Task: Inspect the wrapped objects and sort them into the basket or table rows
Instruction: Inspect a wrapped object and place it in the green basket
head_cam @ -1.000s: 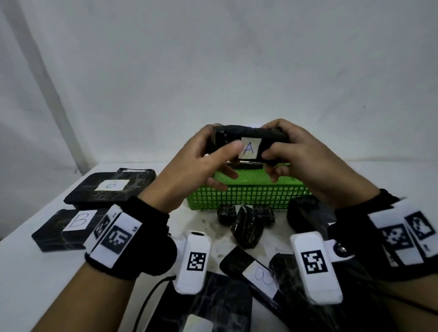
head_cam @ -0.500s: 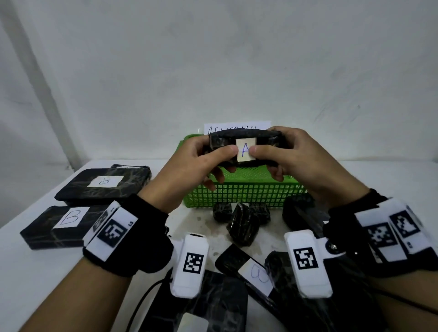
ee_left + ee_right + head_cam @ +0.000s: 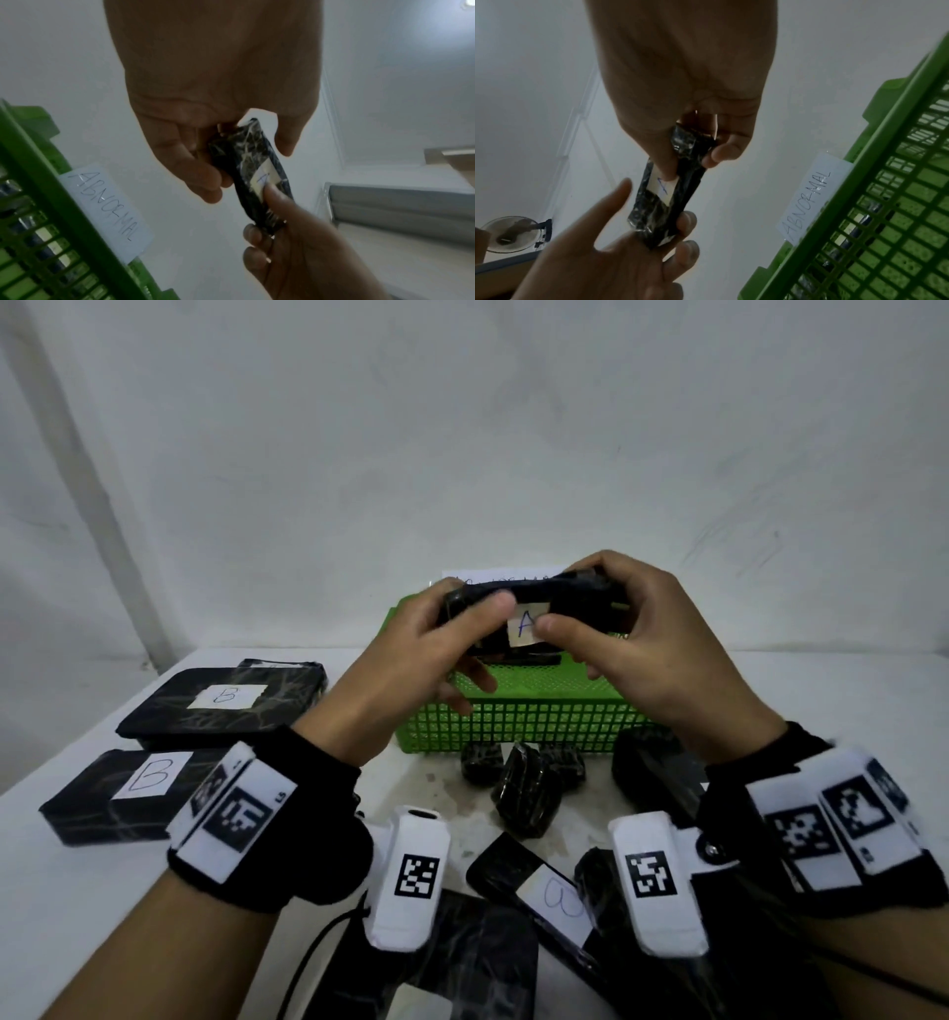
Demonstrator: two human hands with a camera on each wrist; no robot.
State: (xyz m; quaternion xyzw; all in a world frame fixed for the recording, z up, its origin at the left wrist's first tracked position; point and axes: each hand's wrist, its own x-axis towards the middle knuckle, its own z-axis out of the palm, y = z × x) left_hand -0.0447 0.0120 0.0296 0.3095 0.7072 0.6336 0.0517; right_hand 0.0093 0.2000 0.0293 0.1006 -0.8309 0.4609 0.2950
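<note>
A black wrapped packet [image 3: 575, 603] with a white "A" label [image 3: 525, 625] is held level above the green mesh basket [image 3: 513, 724]. My left hand [image 3: 477, 636] grips its left end, thumb on the front face. My right hand [image 3: 611, 629] grips the right end, thumb tip on the label's edge. The left wrist view shows the packet [image 3: 248, 160] edge-on between my left hand's fingers [image 3: 205, 182] and thumb. In the right wrist view my right thumb covers part of the label on the packet [image 3: 662, 205]. The basket [image 3: 885, 213] carries an "ABNORMAL" tag [image 3: 808, 199].
Two black boxes labelled "B" [image 3: 221, 706] [image 3: 138, 788] lie in a row at the table's left. Small wrapped pieces [image 3: 524, 788] sit just before the basket. Larger wrapped packets [image 3: 544, 891] crowd the near edge under my wrists. A dark item [image 3: 529, 657] lies inside the basket.
Both hands keep hold of the "A" packet above the basket. The thumbs have closed in on the label, the right one now covering its edge. The view has shifted slightly.
</note>
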